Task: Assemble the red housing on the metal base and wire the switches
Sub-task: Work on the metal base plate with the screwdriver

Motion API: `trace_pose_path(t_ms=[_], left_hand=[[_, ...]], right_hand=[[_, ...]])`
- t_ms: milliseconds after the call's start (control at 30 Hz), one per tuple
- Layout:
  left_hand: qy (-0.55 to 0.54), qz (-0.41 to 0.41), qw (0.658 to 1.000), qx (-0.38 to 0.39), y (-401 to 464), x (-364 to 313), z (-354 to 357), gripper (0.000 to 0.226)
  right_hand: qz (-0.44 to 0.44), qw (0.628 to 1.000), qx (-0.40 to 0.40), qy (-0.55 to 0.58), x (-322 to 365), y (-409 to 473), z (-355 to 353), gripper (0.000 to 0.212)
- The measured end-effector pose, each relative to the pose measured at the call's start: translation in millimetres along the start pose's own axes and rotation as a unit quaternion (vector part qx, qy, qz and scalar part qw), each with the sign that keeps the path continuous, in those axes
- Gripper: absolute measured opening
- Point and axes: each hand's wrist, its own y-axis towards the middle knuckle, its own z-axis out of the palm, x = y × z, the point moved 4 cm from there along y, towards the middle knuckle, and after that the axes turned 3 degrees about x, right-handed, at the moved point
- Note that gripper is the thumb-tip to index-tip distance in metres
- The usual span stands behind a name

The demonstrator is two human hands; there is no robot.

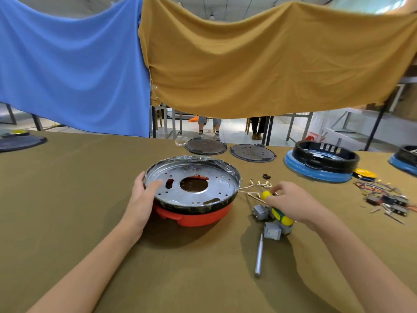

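Observation:
The round metal base (pixel 191 181), with a large centre hole and plastic film on its rim, sits on top of the red housing (pixel 194 216) at the table's middle. My left hand (pixel 141 199) grips the base's left rim, thumb over the edge. My right hand (pixel 291 203) curls around a yellow-and-green screwdriver handle (pixel 283 216), fingertips near a yellow knob (pixel 266 194). Grey switches (pixel 272 230) lie under and beside that hand. White wires with brass terminals (pixel 257 184) run from the base toward it.
A grey screwdriver (pixel 259 256) lies near the front. Two dark round plates (pixel 252 152) lie at the back. Black housings on blue rings (pixel 320 162) stand at back right, with loose wires and switches (pixel 388 199) far right. Blue and ochre cloths hang behind.

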Motion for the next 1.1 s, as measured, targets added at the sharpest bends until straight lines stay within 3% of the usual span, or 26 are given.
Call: trace_pose_path(t_ms=[100, 167, 300, 500, 700, 867, 1000, 1100], left_hand=[[0.024, 0.011, 1.000, -0.003, -4.5, -4.0, 0.3, 0.085], [0.058, 0.038, 0.997, -0.019, -8.5, -9.2, 0.1, 0.091], [0.138, 0.130, 0.981, -0.027, -13.5, -15.5, 1.0, 0.085], [0.153, 0.148, 0.977, -0.021, -13.1, -14.7, 1.7, 0.093], [0.148, 0.143, 0.978, -0.020, -11.5, -12.9, 2.6, 0.082], [0.150, 0.143, 0.978, -0.019, -12.2, -13.5, 2.5, 0.093], [0.152, 0.143, 0.978, -0.022, -14.3, -15.8, 2.2, 0.090], [0.173, 0.173, 0.969, -0.023, -18.2, -19.9, 3.3, 0.085]], right_hand=[[-0.011, 0.970, 0.011, 0.242, -3.7, 3.2, 0.9, 0.019], [-0.023, 0.952, -0.020, 0.304, -9.9, 5.2, -0.9, 0.014], [-0.002, 0.969, -0.098, 0.227, -39.4, 9.5, -13.3, 0.009], [0.089, 0.994, 0.008, 0.071, -68.9, 10.5, -15.2, 0.021], [0.107, 0.992, 0.032, 0.052, -68.6, 12.0, -9.6, 0.031], [0.069, 0.994, -0.011, 0.085, -64.8, 11.6, -10.2, 0.024], [-0.024, 0.981, -0.071, 0.181, -48.4, 3.5, -14.8, 0.020], [-0.089, 0.960, -0.054, 0.260, -20.1, -7.9, -16.3, 0.018]])
